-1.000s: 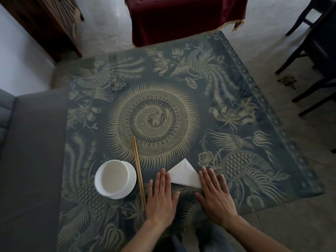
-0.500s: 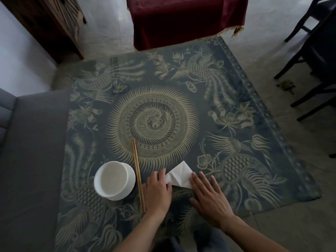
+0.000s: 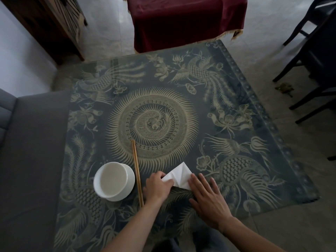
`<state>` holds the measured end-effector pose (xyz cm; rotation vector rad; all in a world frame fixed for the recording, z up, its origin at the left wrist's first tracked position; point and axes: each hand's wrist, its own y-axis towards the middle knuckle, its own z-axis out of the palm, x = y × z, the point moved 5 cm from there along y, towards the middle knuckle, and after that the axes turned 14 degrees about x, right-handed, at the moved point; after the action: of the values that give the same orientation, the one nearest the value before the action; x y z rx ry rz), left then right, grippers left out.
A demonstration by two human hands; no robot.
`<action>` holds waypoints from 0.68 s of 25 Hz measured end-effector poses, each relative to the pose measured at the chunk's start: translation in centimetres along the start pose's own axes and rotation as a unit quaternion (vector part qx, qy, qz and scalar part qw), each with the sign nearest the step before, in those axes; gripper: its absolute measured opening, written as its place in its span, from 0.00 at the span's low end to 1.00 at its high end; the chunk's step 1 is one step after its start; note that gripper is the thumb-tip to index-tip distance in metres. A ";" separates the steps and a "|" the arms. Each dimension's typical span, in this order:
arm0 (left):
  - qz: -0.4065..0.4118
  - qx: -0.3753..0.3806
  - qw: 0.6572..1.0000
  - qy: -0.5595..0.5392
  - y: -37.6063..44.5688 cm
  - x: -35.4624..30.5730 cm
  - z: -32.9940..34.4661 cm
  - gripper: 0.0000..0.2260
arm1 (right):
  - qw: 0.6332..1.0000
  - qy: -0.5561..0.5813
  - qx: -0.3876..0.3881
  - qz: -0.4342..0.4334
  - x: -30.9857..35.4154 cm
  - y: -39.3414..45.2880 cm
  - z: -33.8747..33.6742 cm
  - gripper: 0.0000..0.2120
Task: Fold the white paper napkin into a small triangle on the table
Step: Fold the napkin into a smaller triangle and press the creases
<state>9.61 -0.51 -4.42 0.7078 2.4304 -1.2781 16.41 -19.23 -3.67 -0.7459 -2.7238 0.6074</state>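
The white paper napkin [image 3: 179, 176] lies near the front edge of the table [image 3: 236, 124], which has a dark top patterned with pale birds and flowers. It is folded into a pointed shape, tip away from me, with creases showing. My left hand [image 3: 157, 186] pinches its left corner, lifting that flap over the napkin. Flat on the table, my right hand [image 3: 209, 199] presses its fingertips on the napkin's right lower edge.
A white bowl [image 3: 113, 180] on a white saucer stands left of my hands, with a pair of wooden chopsticks [image 3: 137, 173] between. A grey sofa [image 3: 31, 160] borders the table's left. A dark red cloth-covered seat [image 3: 181, 20] lies beyond, dark chairs [image 3: 309, 57] at right.
Both hands were flat beside a flat triangle. My left hand has since closed on the napkin's left corner and raised it, and my right hand has slid onto the right edge.
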 end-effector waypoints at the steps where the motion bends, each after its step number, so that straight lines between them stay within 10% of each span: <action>1: 0.017 -0.002 1.000 -0.020 -0.1 -0.1 0.0 0.08 | 1.000 -0.005 0.004 -0.001 0.2 0.0 0.1 0.30; 17: 0.222 -0.012 0.975 0.002 -2.6 -2.4 2.1 0.09 | 0.999 0.009 -0.052 -0.006 0.2 -1.3 0.5 0.25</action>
<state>10.27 -4.14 -2.70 1.1663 2.1166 -1.0614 15.50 -20.29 -3.46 -0.7541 -2.7592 0.4575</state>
